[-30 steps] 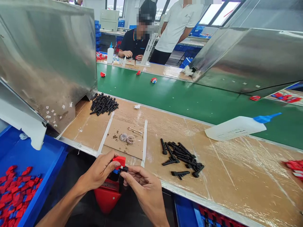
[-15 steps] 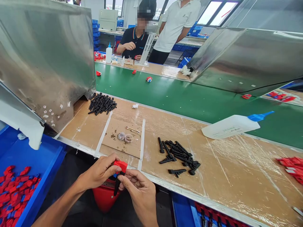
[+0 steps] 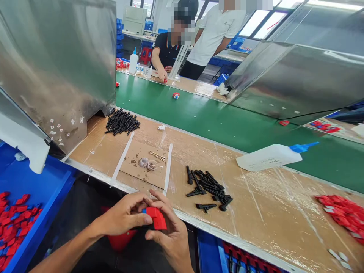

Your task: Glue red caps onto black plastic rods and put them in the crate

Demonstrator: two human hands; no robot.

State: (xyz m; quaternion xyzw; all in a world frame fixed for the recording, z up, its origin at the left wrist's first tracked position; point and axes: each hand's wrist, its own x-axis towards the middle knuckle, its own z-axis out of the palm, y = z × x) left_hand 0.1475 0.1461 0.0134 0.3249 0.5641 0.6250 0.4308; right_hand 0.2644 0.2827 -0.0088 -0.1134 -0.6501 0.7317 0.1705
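A red plastic part (image 3: 157,218) with a bit of blue is held in front of me, just off the near edge of the bench. My left hand (image 3: 127,213) pinches its left side, thumb on top. My right hand (image 3: 173,231) curls round its right side, fingers behind it and thumb below. Something black shows under the part; most of it is hidden by my hands. On the bench beyond lie a loose group of black pegs (image 3: 209,185) and a cardboard pad (image 3: 133,167) with cotton swabs (image 3: 157,155) and small round lids (image 3: 148,163).
A larger heap of black pegs (image 3: 122,122) lies by the left metal hood (image 3: 62,64). A white bottle (image 3: 269,157) rests tilted near the green conveyor belt (image 3: 204,117). Blue bins (image 3: 64,189) flank me. Two people are across the belt.
The red part has turned over in my hands, and the black piece that pointed down is now mostly hidden. Across the belt, a person's hand has reached down to a red piece.
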